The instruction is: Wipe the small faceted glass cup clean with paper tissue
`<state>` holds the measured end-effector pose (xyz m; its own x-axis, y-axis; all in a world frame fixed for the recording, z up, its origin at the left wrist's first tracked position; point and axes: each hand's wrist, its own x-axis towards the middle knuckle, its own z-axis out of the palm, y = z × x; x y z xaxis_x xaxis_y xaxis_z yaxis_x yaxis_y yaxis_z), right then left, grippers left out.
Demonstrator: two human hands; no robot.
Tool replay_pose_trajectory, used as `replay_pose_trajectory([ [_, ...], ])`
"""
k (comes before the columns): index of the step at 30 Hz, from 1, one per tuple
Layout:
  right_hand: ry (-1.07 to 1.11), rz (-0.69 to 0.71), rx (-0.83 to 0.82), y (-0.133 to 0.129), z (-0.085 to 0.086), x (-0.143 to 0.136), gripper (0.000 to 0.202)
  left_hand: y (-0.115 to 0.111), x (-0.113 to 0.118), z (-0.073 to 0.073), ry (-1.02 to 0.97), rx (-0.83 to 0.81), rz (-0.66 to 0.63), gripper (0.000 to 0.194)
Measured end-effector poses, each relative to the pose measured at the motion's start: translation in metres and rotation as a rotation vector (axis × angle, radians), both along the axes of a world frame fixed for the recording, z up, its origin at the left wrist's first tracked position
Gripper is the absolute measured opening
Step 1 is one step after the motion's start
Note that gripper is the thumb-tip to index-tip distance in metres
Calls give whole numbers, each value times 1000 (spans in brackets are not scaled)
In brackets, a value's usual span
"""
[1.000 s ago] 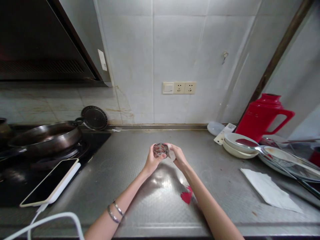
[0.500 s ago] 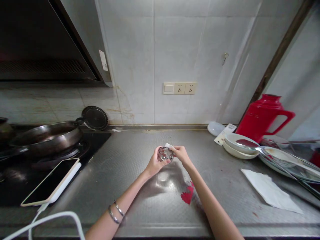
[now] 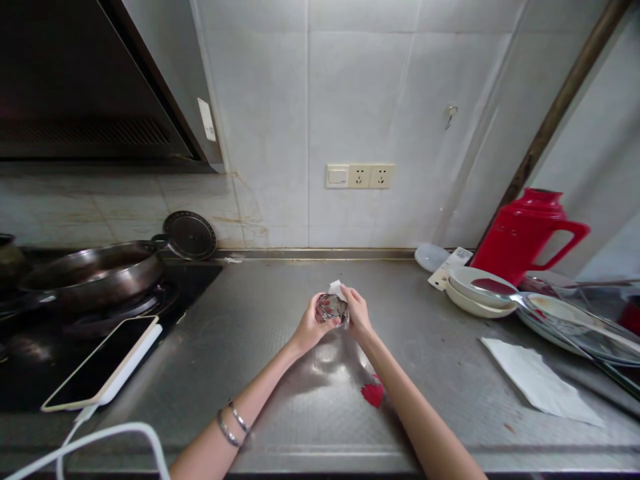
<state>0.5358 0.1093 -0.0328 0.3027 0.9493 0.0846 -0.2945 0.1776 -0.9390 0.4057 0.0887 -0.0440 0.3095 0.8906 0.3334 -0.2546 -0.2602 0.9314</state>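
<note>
My left hand [image 3: 311, 328] is wrapped around a small clear glass bowl-like vessel [image 3: 332, 307], held above the metal counter with its round rim facing me. Its exact kind is hard to make out. On the vessel's right side, my right hand [image 3: 357, 311] pinches a small piece of white tissue [image 3: 336, 288], which sticks up beyond the rim. The fingers of that hand press the tissue along the outside of the glass. Below, a red heart-like patch [image 3: 373, 395] shows on the counter, partly covered by my right forearm.
A phone [image 3: 103, 363] with a white cable lies at the left by the stove, where a steel pan [image 3: 100, 273] stands. To the right are a folded white paper [image 3: 540, 380], stacked bowls [image 3: 475, 308], plates with utensils, and a red thermos [image 3: 523, 233].
My right hand has shifted slightly around the vessel's right side, its fingers now pointing more upward. The tissue has turned more upright with it. My left hand keeps its grip.
</note>
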Motion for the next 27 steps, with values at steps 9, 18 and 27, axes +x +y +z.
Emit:
replay_pose_trajectory([
  [9, 121, -7, 15, -10, 0, -11, 47, 2, 2, -6, -5, 20, 12, 73],
  [18, -2, 16, -14, -9, -3, -9, 57, 0, 3, -4, 1, 54, 10, 72],
  [27, -4, -26, -112, 1, -10, -3, 46, -1, 3, -11, 62, 106, 42, 75],
])
